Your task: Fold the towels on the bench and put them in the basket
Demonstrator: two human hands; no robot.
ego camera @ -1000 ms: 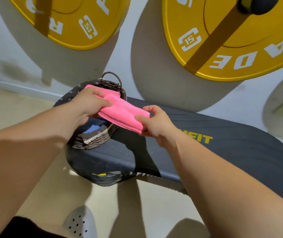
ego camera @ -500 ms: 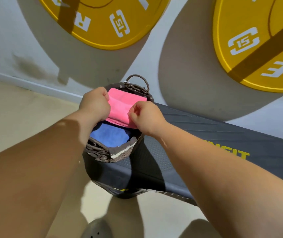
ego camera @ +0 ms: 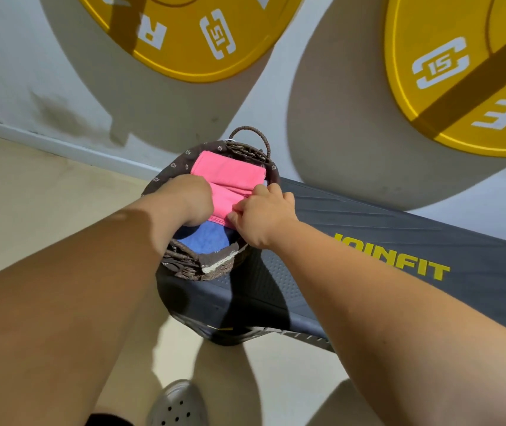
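HIDDEN: your left hand [ego camera: 190, 199] covers the pink towel [ego camera: 227, 176] at its left edge, fingers out of sight, grip cannot be told | GRIP: your right hand [ego camera: 261, 216] pinches its near-right edge | LOCATION: towel inside basket [ego camera: 202, 269], overlapping blue towel [ego camera: 205, 238] | EDGES: basket at left end of bench [ego camera: 399, 241] – bench runs right, cut off by frame.

Pink towel [ego camera: 230, 176], blue towel [ego camera: 204, 239], brown wicker basket [ego camera: 190, 270], yellow plates [ego camera: 460, 72]

Yellow weight plate [ego camera: 184, 38], second yellow plate [ego camera: 473, 72], white wall [ego camera: 15, 56], grey clog [ego camera: 178, 404]
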